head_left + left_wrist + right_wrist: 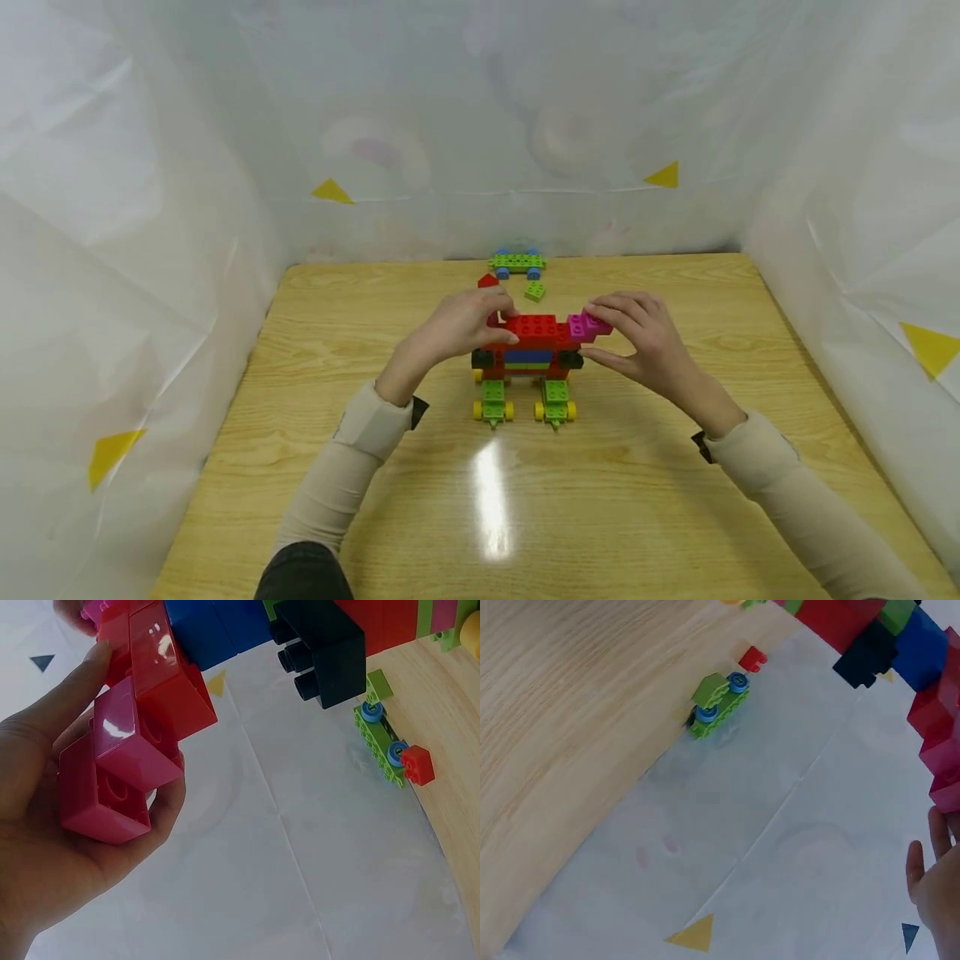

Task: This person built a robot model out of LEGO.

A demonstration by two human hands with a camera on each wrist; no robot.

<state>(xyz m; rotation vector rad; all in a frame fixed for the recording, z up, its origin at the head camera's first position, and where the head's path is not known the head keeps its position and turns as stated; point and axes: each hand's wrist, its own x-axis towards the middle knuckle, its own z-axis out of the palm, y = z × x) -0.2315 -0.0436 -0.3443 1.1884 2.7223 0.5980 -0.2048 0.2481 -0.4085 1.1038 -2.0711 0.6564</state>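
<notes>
A model of stacked toy building bricks [532, 327], mostly red with blue, green and black parts, stands on green wheeled bases [555, 404] with yellow wheels. My left hand [467, 323] is at its left end. In the left wrist view its thumb lies on a red brick and its fingers curl around stepped pink bricks [124, 742]. At the right end, the fingers of my right hand [647, 340] touch stepped magenta bricks [588, 325]; the thumb sits lower, apart from them. Black bricks [570, 360] stick out at the model's sides.
Behind the model, a green wheeled base [517, 262] with blue wheels stands near the table's back edge. A small green brick [535, 291] lies in front of it, and a red brick [487, 281] shows just past the left hand. White sheeting [510, 125] surrounds the wooden table [637, 517].
</notes>
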